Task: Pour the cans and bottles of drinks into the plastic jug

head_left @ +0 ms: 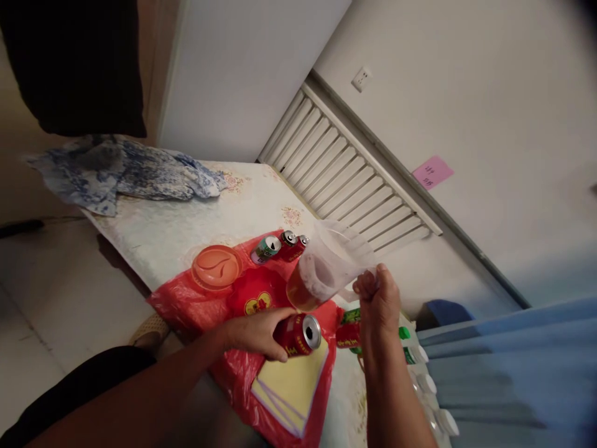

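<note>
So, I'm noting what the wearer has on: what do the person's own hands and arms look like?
Both the left hand and right hand are ungloved. The left forearm and right forearm are bare as far as they show, with no sleeve, watch or band visible. Some fingers are hidden, so I can't rule out rings.

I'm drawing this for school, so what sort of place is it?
Probably a room indoors, maybe in someone's home: you can see a flowery-covered table, a pale radiator and a blue curtain.
</note>
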The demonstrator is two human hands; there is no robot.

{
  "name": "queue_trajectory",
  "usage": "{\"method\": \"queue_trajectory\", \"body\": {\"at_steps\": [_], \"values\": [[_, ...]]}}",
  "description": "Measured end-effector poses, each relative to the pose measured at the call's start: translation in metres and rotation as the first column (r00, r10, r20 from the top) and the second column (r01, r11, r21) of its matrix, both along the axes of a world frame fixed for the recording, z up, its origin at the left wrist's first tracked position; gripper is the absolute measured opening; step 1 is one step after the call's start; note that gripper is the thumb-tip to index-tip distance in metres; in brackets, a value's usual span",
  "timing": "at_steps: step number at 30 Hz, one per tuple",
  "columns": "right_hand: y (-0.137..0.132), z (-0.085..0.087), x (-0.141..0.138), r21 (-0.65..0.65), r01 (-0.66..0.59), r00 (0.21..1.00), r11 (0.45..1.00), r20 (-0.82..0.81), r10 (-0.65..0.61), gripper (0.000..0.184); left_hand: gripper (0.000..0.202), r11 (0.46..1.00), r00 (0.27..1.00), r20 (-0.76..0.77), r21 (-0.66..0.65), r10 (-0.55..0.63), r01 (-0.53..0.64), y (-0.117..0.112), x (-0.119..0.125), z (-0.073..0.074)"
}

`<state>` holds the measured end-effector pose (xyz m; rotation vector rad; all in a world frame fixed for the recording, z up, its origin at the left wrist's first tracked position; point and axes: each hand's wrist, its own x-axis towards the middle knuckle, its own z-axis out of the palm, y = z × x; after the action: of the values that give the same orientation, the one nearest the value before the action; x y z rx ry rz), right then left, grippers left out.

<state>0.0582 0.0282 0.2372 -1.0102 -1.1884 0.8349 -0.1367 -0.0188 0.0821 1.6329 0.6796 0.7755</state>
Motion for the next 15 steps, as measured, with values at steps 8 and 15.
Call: {"method": "queue_trajectory", "body": {"at_steps": [8, 15], "values": [[-0.012, 0.029, 0.041, -0.044, 0.019, 0.983, 0.999, 0.184, -0.01, 0.048, 0.065, 0.951, 0.941, 0.146, 0.003, 0.305, -0.309, 0.019, -0.004, -0.003], [-0.023, 0.03, 0.062, -0.106, -0.06, 0.922, 0.993, 0.375, 0.096, 0.053, 0.065, 0.89, 0.873, 0.179, -0.049, 0.455, -0.454, 0.031, -0.002, -0.004]]}}
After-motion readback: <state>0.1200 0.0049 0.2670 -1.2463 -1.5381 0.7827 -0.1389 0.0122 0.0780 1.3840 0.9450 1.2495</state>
